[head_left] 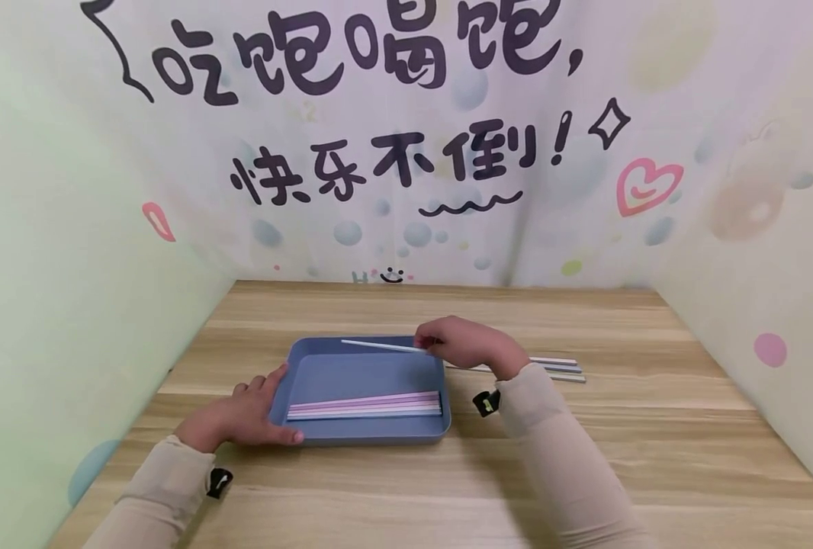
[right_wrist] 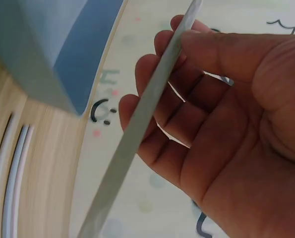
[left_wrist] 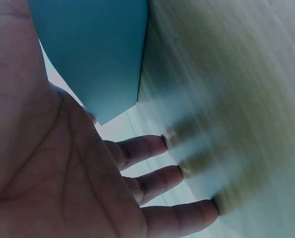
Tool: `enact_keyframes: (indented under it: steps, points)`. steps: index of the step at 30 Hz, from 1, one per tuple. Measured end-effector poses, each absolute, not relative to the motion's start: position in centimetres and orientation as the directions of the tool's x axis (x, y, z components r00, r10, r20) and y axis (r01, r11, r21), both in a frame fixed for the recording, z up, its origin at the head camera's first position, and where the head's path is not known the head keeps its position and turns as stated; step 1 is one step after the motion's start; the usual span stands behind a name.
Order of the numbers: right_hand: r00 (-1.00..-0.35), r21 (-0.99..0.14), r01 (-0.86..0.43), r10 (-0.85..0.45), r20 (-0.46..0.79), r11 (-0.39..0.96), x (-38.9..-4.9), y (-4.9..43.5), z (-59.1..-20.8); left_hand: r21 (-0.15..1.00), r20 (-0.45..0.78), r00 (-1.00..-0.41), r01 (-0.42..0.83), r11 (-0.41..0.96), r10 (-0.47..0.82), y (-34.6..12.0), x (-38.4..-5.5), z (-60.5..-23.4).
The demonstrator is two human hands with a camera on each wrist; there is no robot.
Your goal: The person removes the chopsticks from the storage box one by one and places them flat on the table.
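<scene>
In the head view, the blue tray (head_left: 351, 372) sits on the wooden table (head_left: 351, 503), just below the middle of your view. Take the tray as the dial: your left hand (head_left: 245, 412) is at 9 o'clock against its end, thumb laid along the near corner towards 7. Your right hand (head_left: 464, 343) is at 1 o'clock, pinching one pale stick (head_left: 382, 346) that points away from it towards 9, across the tray's far edge. A row of pink and white sticks (head_left: 365, 406) lies inside the tray along the 6 o'clock side. Outside it, at 3 o'clock, loose sticks (head_left: 564, 367) lie on the table, partly hidden behind your right wrist.

In the left wrist view, your palm faces the lens and the grip is wide — nothing pinched, three fingers stretched towards 4 o'clock. The tray's corner comes in at 11 to 12 o'clock.

In the right wrist view, the grip is narrow: your thumb presses the pale stick against curled fingers near 12 o'clock, and the stick slants down to 7. The tray stands at 10 to 11 o'clock, apart from your hand — with three loose stick ends on the table at 8.
</scene>
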State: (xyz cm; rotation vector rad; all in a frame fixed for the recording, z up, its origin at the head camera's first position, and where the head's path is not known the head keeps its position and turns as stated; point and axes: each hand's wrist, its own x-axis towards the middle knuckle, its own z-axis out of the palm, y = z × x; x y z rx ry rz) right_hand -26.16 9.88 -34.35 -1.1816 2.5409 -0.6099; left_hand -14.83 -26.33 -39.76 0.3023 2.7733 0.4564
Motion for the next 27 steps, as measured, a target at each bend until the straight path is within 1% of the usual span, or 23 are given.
enact_keyframes:
  steps: [8, 14, 19, 23, 27]
  points:
    - [-0.631, -0.512, -0.619, -0.765, -0.127, 0.596, -26.8, 13.8, -34.8, 0.360, -0.266, -0.927, 0.161, 0.919, 0.266, -26.4, -14.9, -39.8]
    - [-0.657, -0.510, -0.574, -0.732, -0.181, 0.641, -27.1, 17.2, -35.2, 0.351, -0.284, -0.924, 0.148, 0.925, 0.256, -26.5, -14.9, -39.9]
    - [-0.679, -0.490, -0.543, -0.700, -0.221, 0.682, -26.9, 19.8, -35.8, 0.344, -0.271, -0.928, 0.157, 0.926, 0.258, -26.4, -14.8, -39.5]
    - [-0.684, -0.476, -0.542, -0.693, -0.229, 0.692, -26.7, 21.6, -36.5, 0.341, -0.280, -0.926, 0.149, 0.928, 0.252, -26.3, -14.8, -39.3]
    - [-0.694, -0.462, -0.550, -0.689, -0.210, 0.695, -26.4, 23.0, -37.1, 0.350, -0.285, -0.924, 0.149, 0.925, 0.256, -26.3, -14.8, -39.4]
